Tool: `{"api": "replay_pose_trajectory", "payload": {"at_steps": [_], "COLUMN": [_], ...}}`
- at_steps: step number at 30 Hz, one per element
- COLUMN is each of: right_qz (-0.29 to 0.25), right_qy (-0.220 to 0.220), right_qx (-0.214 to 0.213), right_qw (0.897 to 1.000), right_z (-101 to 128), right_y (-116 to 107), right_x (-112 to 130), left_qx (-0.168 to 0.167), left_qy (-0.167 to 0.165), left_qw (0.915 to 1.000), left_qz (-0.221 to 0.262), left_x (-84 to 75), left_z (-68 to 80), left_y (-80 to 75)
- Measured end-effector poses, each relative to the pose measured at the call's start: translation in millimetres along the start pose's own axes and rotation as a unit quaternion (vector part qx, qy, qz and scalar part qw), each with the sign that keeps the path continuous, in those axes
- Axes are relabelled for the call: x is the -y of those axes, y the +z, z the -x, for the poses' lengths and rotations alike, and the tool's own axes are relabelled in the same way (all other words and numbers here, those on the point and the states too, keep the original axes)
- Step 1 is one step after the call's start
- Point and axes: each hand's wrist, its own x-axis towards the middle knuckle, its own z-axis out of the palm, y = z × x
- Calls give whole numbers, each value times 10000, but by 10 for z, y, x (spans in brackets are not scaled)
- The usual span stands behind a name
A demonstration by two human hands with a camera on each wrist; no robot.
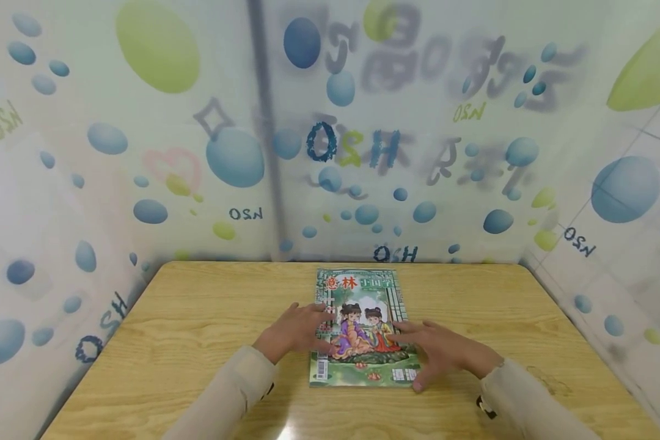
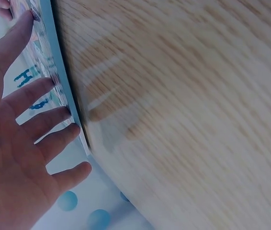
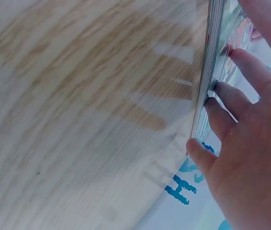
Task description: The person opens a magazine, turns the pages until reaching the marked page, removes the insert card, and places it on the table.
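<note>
A closed magazine (image 1: 359, 285) with a green cartoon cover of two seated children lies flat on the wooden table (image 1: 198, 318), near its middle. My left hand (image 1: 302, 327) rests on the cover's left side with its fingers spread and straight. My right hand (image 1: 437, 349) lies on the lower right part of the cover, fingers also spread, thumb near the bottom right corner. In the left wrist view the left hand's fingertips (image 2: 63, 111) touch the magazine's edge (image 2: 59, 72). The right wrist view shows the right hand's fingers (image 3: 221, 98) lying against the magazine's page edges (image 3: 206, 86).
The table is walled on three sides by translucent sheets (image 1: 330, 153) printed with blue and green bubbles. Bare wood (image 1: 528, 318) lies to the right and to the left of the magazine. Beige sleeves (image 1: 225, 397) cover both forearms near the front edge.
</note>
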Motion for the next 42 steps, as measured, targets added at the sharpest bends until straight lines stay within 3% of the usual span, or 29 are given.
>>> {"api": "replay_pose_trajectory", "payload": {"at_steps": [11,23,27,31,33,38,42], "right_qz": [-380,-327,-171,-40,35,29,-175], "right_qy": [-314,-105,-74,-248,-375,-431,-329], "right_qx": [-99,-137,-145,-202,-242,-291,-235], "right_qw": [9987,9993,9997,9995,9990,9986,9990], "right_z": [40,24,12,-4,-13,-29,-49], "right_y": [52,53,38,6,-11,-10,-24], "right_x": [-27,-48,-45,-37,-27,-45,-86], "left_qx": [18,52,2,-180,-227,-184,-298], "left_qy": [22,6,575,1450,1731,1952,2087], "left_qw": [10000,10000,9982,9884,9833,9776,9733], "left_qz": [1,17,-167,-404,-515,-769,-904], "left_x": [33,-51,-188,-332,-407,-573,-608], "left_z": [-2,-6,-31,-66,-75,-53,-44], "left_y": [30,7,22,83,112,133,135]}}
